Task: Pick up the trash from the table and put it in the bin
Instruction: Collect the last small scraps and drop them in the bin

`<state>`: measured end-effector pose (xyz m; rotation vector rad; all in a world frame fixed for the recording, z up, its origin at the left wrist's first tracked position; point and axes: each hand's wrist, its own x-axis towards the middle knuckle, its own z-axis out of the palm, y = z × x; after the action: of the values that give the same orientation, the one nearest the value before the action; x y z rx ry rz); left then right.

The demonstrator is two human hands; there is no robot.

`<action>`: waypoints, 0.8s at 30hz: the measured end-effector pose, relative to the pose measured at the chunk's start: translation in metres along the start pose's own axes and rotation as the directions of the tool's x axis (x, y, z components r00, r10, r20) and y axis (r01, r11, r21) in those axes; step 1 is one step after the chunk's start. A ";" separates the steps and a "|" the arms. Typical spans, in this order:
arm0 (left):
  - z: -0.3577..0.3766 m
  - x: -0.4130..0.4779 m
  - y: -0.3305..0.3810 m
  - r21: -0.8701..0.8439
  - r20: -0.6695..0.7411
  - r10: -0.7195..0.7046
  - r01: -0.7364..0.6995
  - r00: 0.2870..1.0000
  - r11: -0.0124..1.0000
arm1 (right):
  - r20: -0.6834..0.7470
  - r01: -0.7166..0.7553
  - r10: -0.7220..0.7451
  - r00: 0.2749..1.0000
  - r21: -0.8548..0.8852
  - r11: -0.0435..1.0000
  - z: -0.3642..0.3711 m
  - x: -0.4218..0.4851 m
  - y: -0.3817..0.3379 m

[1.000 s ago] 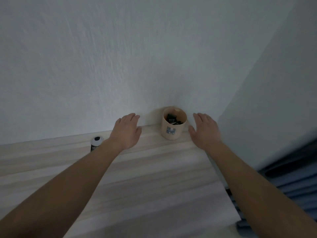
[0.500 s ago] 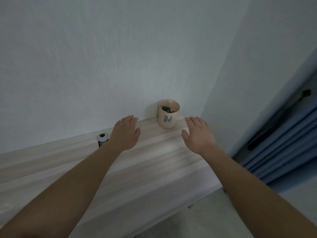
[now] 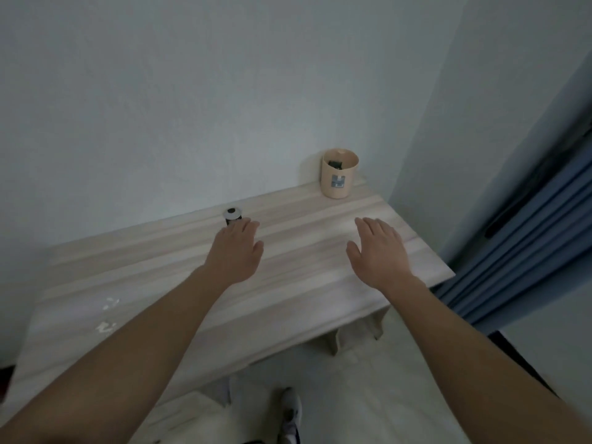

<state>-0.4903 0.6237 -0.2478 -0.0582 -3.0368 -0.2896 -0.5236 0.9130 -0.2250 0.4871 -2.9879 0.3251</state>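
Observation:
A beige cup-shaped bin with dark items inside stands at the far right corner of the pale wooden table, against the wall. Small white scraps of trash lie on the table's left part. My left hand hovers flat and open over the middle of the table, its fingertips just short of a small black can with a silver top. My right hand is also flat and open, nearer the table's right edge, below the bin. Neither hand holds anything.
White walls meet in a corner behind the bin. Blue curtains hang to the right of the table. Below the table's front edge are a light floor and my shoe. A dark red object shows at the far left edge.
The view has pulled back and tilted down, so more of the table, the floor and the white scraps now show. Both hands have drawn back from the bin and stay open.

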 end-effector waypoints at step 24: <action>0.008 -0.154 -0.366 -0.071 0.059 -0.185 0.189 0.981 0.979 | 0.213 0.044 -0.051 0.976 0.039 0.998 0.161 -0.018 -0.343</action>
<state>-0.3551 0.2618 -0.3380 0.2203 -3.0859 -0.4249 -0.4052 0.5649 -0.3174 0.6351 -3.1765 0.3407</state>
